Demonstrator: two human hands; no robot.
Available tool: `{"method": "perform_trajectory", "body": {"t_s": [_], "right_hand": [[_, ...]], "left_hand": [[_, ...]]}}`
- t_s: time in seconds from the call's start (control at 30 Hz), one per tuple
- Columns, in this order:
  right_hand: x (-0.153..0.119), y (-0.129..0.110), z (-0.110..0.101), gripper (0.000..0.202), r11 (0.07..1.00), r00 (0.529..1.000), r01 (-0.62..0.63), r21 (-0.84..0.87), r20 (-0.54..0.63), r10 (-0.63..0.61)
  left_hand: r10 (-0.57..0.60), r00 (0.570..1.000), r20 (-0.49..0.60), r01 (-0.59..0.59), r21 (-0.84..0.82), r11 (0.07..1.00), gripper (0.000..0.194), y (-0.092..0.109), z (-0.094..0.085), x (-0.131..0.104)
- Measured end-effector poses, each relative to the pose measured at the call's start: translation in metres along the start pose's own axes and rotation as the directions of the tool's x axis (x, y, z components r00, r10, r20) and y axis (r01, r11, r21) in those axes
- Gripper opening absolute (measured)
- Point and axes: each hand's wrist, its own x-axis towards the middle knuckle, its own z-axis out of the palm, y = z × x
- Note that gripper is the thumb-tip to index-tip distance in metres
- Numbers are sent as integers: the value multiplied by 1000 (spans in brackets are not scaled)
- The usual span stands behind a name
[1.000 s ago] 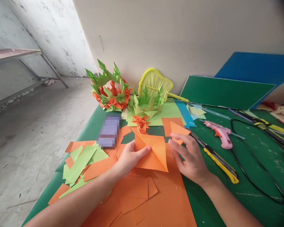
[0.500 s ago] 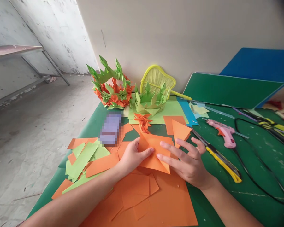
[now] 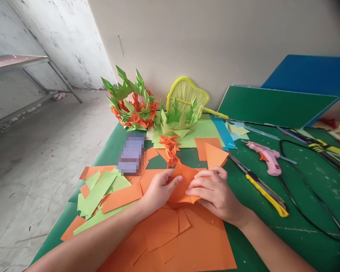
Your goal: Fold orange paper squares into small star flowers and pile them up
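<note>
A creased square of orange paper (image 3: 184, 185) is held up between both hands, above the orange sheets on the table. My left hand (image 3: 160, 189) pinches its left side, thumb lying on the front face. On the right side, my right hand (image 3: 215, 194) grips the paper with curled fingers across the front; its thumb is hidden. Just beyond the paper lie small folded orange paper flowers (image 3: 170, 149). A folded orange piece (image 3: 215, 154) rests near the right fingertips. Underneath spreads a large orange sheet (image 3: 204, 241) with smaller cut pieces on it.
Green and orange paper scraps (image 3: 99, 192) lie at left beside a blurred-out phone-like object (image 3: 132, 154). Behind stand an orange-green paper ring (image 3: 133, 109), a green paper crown (image 3: 178, 122) and a yellow fan (image 3: 187, 92). A utility knife (image 3: 266, 192) and pink glue gun (image 3: 268, 155) lie right.
My right hand has closed from spread fingers onto the paper's right side. The paper has bent and its lower corner has risen. The view has shifted slightly.
</note>
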Motion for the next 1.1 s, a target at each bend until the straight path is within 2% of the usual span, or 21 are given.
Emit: {"method": "perform_trajectory", "body": {"t_s": [0.13, 0.23, 0.37, 0.57, 0.73, 0.8, 0.9, 1.0, 1.1], "right_hand": [[5, -1, 6, 20, 987, 987, -149, 66, -45, 152], [3, 2, 14, 18, 966, 955, -252, 59, -145, 258], [1, 4, 19, 21, 942, 928, -332, 60, -161, 337], [1, 2, 19, 20, 941, 925, -330, 75, -174, 339], [3, 3, 15, 10, 957, 943, -260, 132, -178, 281], [4, 2, 12, 4, 968, 958, -206, 146, -172, 230], [5, 2, 7, 9, 981, 974, -135, 142, -162, 158], [3, 2, 4, 12, 984, 968, -121, 132, -205, 147], [-1, 4, 4, 11, 968, 934, -184, 168, -278, 226]], "left_hand": [[63, 992, 113, -66, 20, 998, 39, -2, 1, -3], [103, 986, 131, -110, 49, 993, 37, 1, 0, -6], [129, 983, 134, -137, 48, 989, 40, 9, -2, -10], [92, 976, 196, -100, 34, 994, 39, 13, -1, -11], [111, 981, 160, -108, -30, 994, 43, 17, -3, -10], [60, 985, 161, -42, -116, 992, 42, 19, -4, -9], [-25, 985, 172, 64, -228, 972, 40, 18, -2, -7], [-27, 995, 97, 52, -274, 960, 40, 13, 1, -5], [-27, 1000, -9, 23, -297, 955, 33, 8, 1, -3]]}}
